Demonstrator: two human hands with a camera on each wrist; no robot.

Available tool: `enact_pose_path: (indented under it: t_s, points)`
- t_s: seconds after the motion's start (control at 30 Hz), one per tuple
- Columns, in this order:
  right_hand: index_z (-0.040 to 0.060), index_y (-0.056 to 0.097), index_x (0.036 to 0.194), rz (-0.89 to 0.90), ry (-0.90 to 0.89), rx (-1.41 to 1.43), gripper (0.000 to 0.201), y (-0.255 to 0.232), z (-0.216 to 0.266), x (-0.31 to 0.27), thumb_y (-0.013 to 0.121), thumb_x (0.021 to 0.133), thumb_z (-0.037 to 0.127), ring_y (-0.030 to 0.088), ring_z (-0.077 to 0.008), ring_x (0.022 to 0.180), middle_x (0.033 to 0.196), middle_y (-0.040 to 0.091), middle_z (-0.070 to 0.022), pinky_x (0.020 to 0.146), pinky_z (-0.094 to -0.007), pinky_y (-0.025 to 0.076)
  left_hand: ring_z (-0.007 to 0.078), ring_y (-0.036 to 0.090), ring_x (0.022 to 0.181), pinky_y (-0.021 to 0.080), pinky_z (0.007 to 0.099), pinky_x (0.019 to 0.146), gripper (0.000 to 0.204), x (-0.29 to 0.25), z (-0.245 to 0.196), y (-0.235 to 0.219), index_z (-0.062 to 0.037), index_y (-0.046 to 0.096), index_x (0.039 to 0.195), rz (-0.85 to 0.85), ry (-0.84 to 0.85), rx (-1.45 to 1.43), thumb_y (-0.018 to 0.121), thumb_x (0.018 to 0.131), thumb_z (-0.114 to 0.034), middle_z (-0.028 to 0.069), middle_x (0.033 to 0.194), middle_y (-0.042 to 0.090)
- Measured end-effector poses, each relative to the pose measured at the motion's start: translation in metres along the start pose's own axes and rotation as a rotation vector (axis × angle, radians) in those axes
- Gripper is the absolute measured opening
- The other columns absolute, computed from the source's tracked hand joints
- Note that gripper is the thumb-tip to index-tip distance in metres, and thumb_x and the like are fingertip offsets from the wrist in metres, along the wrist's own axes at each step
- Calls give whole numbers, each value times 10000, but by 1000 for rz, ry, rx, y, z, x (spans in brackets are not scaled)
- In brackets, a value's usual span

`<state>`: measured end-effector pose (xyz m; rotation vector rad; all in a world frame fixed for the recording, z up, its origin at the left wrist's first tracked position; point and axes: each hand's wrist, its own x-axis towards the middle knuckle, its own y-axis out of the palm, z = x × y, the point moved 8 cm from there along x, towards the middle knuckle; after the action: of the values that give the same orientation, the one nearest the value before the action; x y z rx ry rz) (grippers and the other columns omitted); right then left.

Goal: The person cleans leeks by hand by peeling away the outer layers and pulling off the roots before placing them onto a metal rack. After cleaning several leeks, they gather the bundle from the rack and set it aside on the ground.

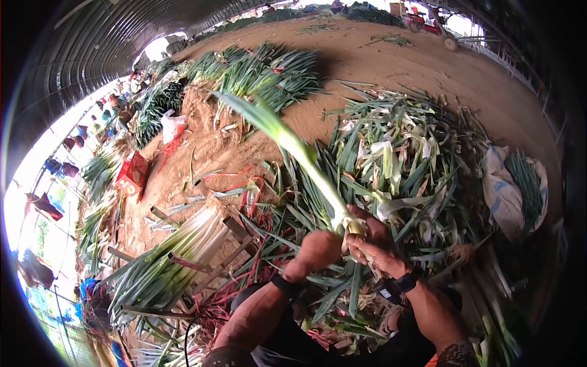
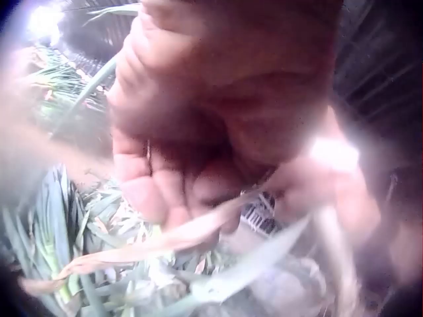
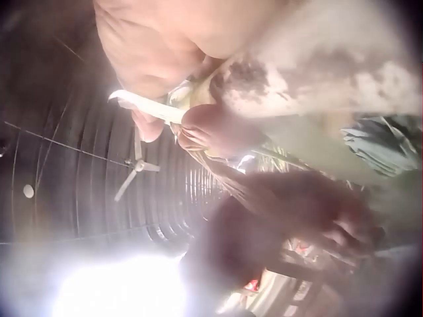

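A long green onion (image 1: 309,168) slants up and away from my hands, its white root end nearest me and its green leaves at the far end. Around that root end my right hand (image 1: 379,248) grips with curled fingers. My left hand (image 1: 319,249) is curled close beside it. In the left wrist view a dry, brownish leaf strip (image 2: 152,247) runs past the curled fingers of the left hand (image 2: 218,112). The right wrist view shows this strip (image 3: 228,178) stretching from the right fingers to the blurred left hand (image 3: 284,224), which pinches it.
A heap of stripped leaves (image 1: 391,153) lies ahead to the right, with a white sack (image 1: 502,189) beyond. On the left, trimmed green onions (image 1: 165,263) rest in a wooden rack (image 1: 229,260) beside red ties. Further off are more bundles (image 1: 263,73) and a red box (image 1: 132,174).
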<state>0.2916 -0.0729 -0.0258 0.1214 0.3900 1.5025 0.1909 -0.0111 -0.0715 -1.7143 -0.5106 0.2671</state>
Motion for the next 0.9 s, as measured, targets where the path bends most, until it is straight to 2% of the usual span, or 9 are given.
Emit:
enact_pose_path:
  t_s: [0.07,0.17,0.23,0.3,0.37,0.57,0.67,0.8,0.9]
  points:
    - [70,534,1296,21,44,11,510,2,8,3,776,873,220,484,-50,561,754,558,5,461,-202,383,326,681,649,559,423,600,179,-9,-16,20,-52,674,779,170,-115,-145,556,898,-114,152,759,698]
    - [60,552,1253,42,-9,22,439,0,13,5,751,899,224,483,-49,556,756,558,11,455,-209,380,257,660,590,552,405,604,194,-1,0,-27,-39,698,894,-180,-112,-242,578,937,-185,145,789,704]
    - [53,558,1225,47,-24,-7,392,2,13,1,724,921,236,475,-48,530,730,552,12,446,-213,373,104,596,659,514,286,600,461,-5,35,-40,-8,608,1255,-362,-440,-1448,620,980,-378,44,930,698]
    - [53,558,1229,94,-16,-37,391,6,12,-1,716,927,244,471,-50,516,715,551,10,442,-214,371,111,616,704,517,261,636,438,-8,22,-98,2,615,1253,-622,-408,-1528,627,985,-344,34,980,698]
    - [52,576,1230,92,-67,-71,361,12,18,-5,687,946,245,504,-63,534,707,562,4,452,-221,383,96,616,709,513,237,667,379,-11,3,-101,3,628,1243,-379,-351,-1687,645,982,-271,38,1020,694]
    - [61,462,1394,-4,-159,-48,531,-1,12,2,597,979,364,604,-92,679,783,623,-33,601,-240,471,45,565,670,457,218,587,264,-4,25,-75,10,696,1062,-364,-365,-1419,726,925,-213,-9,819,670]
    - [66,428,1415,38,-115,-21,562,-2,9,4,550,989,412,570,-116,572,775,616,-62,484,-243,428,31,539,628,417,200,560,244,-5,23,-77,-9,704,1045,-342,-394,-1356,721,931,-224,-19,767,646]
    - [59,473,1395,-52,-124,15,508,-9,14,4,527,1003,378,538,-109,509,780,607,-65,401,-240,376,64,543,654,456,264,593,145,-9,0,-84,-3,694,959,-291,-59,-978,662,962,-145,-11,718,619]
    - [31,529,1382,-154,-373,-408,524,-24,24,12,543,999,388,645,-152,870,1044,674,-84,754,-301,523,99,558,707,469,312,645,193,-9,-12,-57,-18,680,932,6,-81,-900,652,968,-205,41,747,617]
